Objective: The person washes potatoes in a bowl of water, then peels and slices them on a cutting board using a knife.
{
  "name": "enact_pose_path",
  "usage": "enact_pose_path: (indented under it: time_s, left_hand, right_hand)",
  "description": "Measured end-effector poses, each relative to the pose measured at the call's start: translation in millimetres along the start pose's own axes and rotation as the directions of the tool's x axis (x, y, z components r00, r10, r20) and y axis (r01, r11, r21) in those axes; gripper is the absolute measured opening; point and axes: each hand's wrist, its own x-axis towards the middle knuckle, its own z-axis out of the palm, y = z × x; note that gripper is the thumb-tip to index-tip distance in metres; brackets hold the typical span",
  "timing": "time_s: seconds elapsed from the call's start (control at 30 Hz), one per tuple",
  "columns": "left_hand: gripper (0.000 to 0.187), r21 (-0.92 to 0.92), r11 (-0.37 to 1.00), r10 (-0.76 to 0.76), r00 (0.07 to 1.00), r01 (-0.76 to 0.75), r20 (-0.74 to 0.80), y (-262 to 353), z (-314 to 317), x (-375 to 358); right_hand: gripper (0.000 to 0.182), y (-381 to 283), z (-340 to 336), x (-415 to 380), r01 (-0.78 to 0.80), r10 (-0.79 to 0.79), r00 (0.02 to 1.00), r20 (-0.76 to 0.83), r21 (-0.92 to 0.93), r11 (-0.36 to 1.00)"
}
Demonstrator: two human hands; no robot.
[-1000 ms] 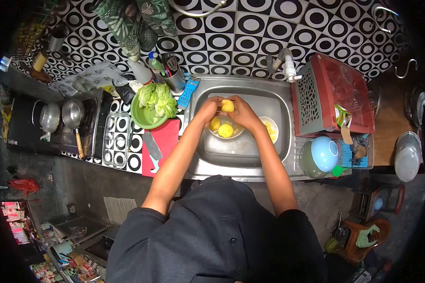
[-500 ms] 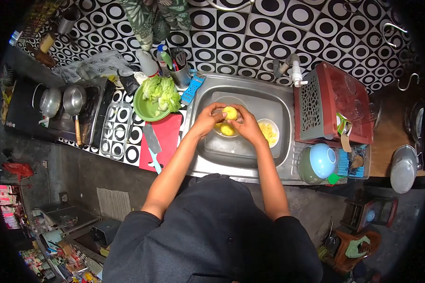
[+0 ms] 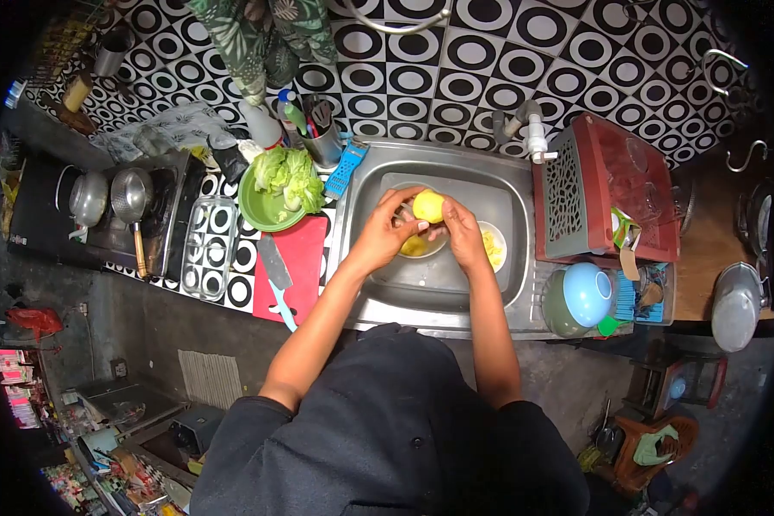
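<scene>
Between my two hands, over the sink [image 3: 404, 297], is a yellow peeled potato [image 3: 428, 205]. My left hand [image 3: 389, 230] curls round its left side, with fingers and thumb against it. On the other side my right hand [image 3: 464, 234] grips it with closed fingers. Beneath them a bowl [image 3: 439, 250] holds more yellow pieces, partly hidden by my hands. A white bowl [image 3: 500, 261] with yellow scraps [image 3: 492, 248] stands in the sink to the right, partly behind my right wrist.
Left of the sink are a blue grater [image 3: 346, 170], a green bowl [image 3: 254, 209] of lettuce [image 3: 288, 179], and a knife [image 3: 275, 264] on a red cutting board [image 3: 305, 275]. A faucet [image 3: 537, 142], a red dish rack [image 3: 576, 185] and a blue bowl [image 3: 586, 292] are at right.
My hands have raised the potato and moved slightly right, and it looks larger and turned. My fingers have shifted round it. The camera view has tilted a little.
</scene>
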Motion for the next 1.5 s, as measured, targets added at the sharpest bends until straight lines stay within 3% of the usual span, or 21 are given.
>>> enact_pose_path:
  time_s: [0.13,0.33,0.43,0.57,0.63,0.7,0.83,0.87,0.97,1.07,1.1,1.2,1.23,1.37,1.47,1.5]
  left_hand:
    - [0.05,0.067,0.998,0.022,1.0,-0.021,-0.008,-15.6,3.4,0.6]
    - [0.048,0.076,0.996,0.041,0.999,-0.041,0.001,-11.4,3.1,-6.4]
    - [0.049,0.029,0.998,0.063,0.998,-0.063,0.021,1.4,1.2,-11.6]
    - [0.049,-0.017,0.998,0.056,0.993,-0.055,0.105,-11.3,-2.1,-9.0]
    - [0.049,-0.025,0.997,-0.074,0.986,0.079,0.152,-40.0,1.2,1.7]
    - [0.046,-0.101,0.978,-0.166,0.974,0.183,0.155,-44.1,7.3,2.2]
    - [0.039,-0.182,0.983,-0.001,0.999,0.01,0.05,-8.0,7.2,-6.7]
    - [0.04,-0.162,0.985,-0.044,0.997,0.055,0.07,-11.9,5.7,-2.8]
    - [0.039,-0.105,0.964,-0.236,0.967,0.245,0.097,-44.7,1.5,10.4]
    - [0.038,-0.387,0.918,-0.075,0.995,0.093,0.061,-21.8,3.1,-2.3]
    - [0.039,-0.342,0.939,0.036,0.997,-0.012,0.064,-13.8,0.3,-3.5]
    - [0.04,-0.328,0.933,-0.112,0.986,0.147,0.122,-44.9,-1.0,7.0]
    - [0.041,-0.282,0.922,-0.246,0.963,0.267,0.109,-54.2,-2.0,12.1]
    - [0.041,-0.463,0.883,-0.016,0.992,0.074,0.129,-12.2,-8.4,-8.6]
    - [0.041,-0.464,0.859,-0.161,0.975,0.215,0.152,-45.3,-9.2,-4.4]
    - [0.042,-0.486,0.849,-0.157,0.977,0.207,0.142,-45.1,-11.6,-5.4]
  right_hand:
    - [0.048,1.0,1.3,-5.3,-0.028,0.027,0.999,0.023,0.037,0.999]
    - [0.05,-4.8,8.4,-9.5,0.121,-0.139,0.99,-0.034,-0.311,0.943]
    - [0.055,-41.0,21.1,-23.9,0.24,-0.294,0.956,0.019,-0.627,0.741]
    - [0.05,-28.9,21.5,-22.0,0.259,-0.36,0.933,0.002,-0.698,0.667]
    - [0.049,-0.2,13.4,-9.5,0.187,-0.304,0.952,-0.025,-0.738,0.648]
    - [0.049,3.5,12.8,-13.9,0.183,-0.295,0.955,-0.02,-0.745,0.641]
    - [0.051,-23.4,29.6,-18.7,0.294,-0.435,0.901,-0.008,-0.724,0.623]
    - [0.051,-24.4,31.0,-16.9,0.33,-0.482,0.876,-0.014,-0.711,0.621]
    - [0.052,11.8,18.4,2.3,0.15,-0.259,0.965,-0.03,-0.751,0.643]
    - [0.05,-14.3,37.1,-11.9,0.28,-0.446,0.894,-0.049,-0.715,0.64]
    - [0.048,-17.6,42.0,-16.7,0.326,-0.511,0.857,-0.065,-0.701,0.635]
    - [0.051,10.7,35.5,-1.3,0.235,-0.437,0.895,-0.091,-0.735,0.635]
    - [0.052,10.9,33.1,1.9,0.125,-0.259,0.964,-0.061,-0.755,0.644]
    - [0.048,-5.8,56.9,-22.9,0.339,-0.57,0.812,-0.125,-0.694,0.635]
    - [0.049,19.2,50.2,-8.7,0.238,-0.461,0.878,-0.131,-0.714,0.658]
    - [0.049,13.3,53.4,-8.3,0.23,-0.447,0.891,-0.079,-0.771,0.594]
